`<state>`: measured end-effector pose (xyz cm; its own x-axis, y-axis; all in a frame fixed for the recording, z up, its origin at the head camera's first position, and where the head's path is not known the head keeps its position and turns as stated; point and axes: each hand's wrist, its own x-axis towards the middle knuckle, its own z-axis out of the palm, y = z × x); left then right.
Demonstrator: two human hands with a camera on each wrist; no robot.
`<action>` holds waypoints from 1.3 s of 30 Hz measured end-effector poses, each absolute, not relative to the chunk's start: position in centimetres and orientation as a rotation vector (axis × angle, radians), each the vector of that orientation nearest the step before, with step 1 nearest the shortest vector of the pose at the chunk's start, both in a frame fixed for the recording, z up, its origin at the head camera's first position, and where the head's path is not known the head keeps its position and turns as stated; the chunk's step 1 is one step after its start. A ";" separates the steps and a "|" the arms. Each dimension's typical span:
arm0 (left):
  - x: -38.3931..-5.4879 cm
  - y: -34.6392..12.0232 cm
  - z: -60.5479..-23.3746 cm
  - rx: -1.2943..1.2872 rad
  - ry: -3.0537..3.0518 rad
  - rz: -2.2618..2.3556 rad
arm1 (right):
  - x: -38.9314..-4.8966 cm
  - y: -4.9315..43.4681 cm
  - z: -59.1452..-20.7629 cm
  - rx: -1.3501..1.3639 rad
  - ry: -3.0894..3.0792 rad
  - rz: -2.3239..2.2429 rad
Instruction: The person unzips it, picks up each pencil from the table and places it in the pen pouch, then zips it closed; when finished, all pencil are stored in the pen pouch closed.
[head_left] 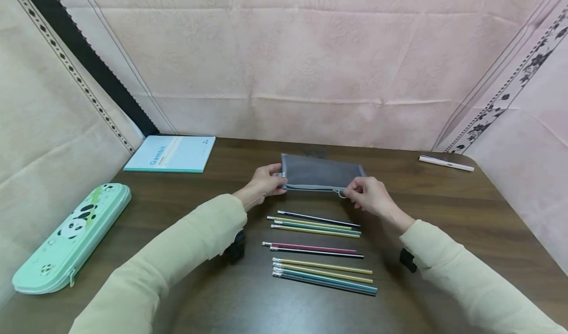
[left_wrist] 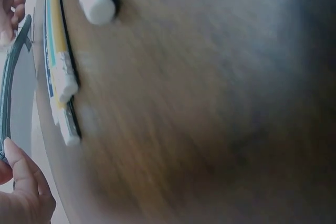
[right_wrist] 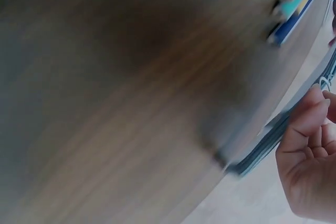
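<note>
A flat grey zippered pouch (head_left: 320, 171) is at the middle of the table, its zipper edge towards me. My left hand (head_left: 264, 182) grips the pouch's left end, thumb by the zipper's end in the left wrist view. With thumb and forefinger, my right hand (head_left: 372, 196) pinches the ring-shaped zipper pull (head_left: 341, 194) near the right end of the zipper. In the right wrist view the white ring (right_wrist: 325, 82) shows at the fingertips. Several pencils lie in front of the pouch in groups: a gold pencil (head_left: 316, 229), a dark red pencil (head_left: 317, 249) and a blue pencil (head_left: 328, 281) among them.
At the left lies a mint green pencil case (head_left: 73, 240) with pandas. Behind it is a light blue notebook (head_left: 170, 154). A white pen (head_left: 445, 163) lies at the far right. Cloth hangings (head_left: 284, 63) enclose the wooden table (head_left: 443, 201) at the back and sides.
</note>
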<state>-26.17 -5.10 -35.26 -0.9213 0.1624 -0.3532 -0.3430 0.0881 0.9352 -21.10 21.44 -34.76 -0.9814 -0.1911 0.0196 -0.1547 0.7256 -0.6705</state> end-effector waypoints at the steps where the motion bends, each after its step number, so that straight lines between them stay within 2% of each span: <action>1: -26.2 -5.3 -35.3 -0.184 2.009 1.888 | -21.1 21.9 -34.7 -0.282 2.875 -1.097; 11: -26.3 -6.5 -35.2 -0.219 2.024 1.873 | -20.6 26.0 -34.4 -0.202 2.916 -1.034; 21: -26.4 -7.2 -35.1 -0.228 2.012 1.867 | -20.3 27.9 -34.3 -0.180 2.943 -0.988; 32: -26.3 -7.2 -35.1 -0.294 1.934 1.893 | -20.5 28.1 -34.0 -0.226 2.862 -1.037; 39: -26.1 -7.1 -35.0 -0.319 1.857 1.921 | -21.4 26.9 -34.1 -0.221 2.752 -1.238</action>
<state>-26.10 -7.14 -35.04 -0.8734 0.1552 -0.4616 -0.4665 0.0052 0.8845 -21.45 26.93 -34.08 -0.9827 -0.1796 -0.0450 -0.0855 0.6555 -0.7503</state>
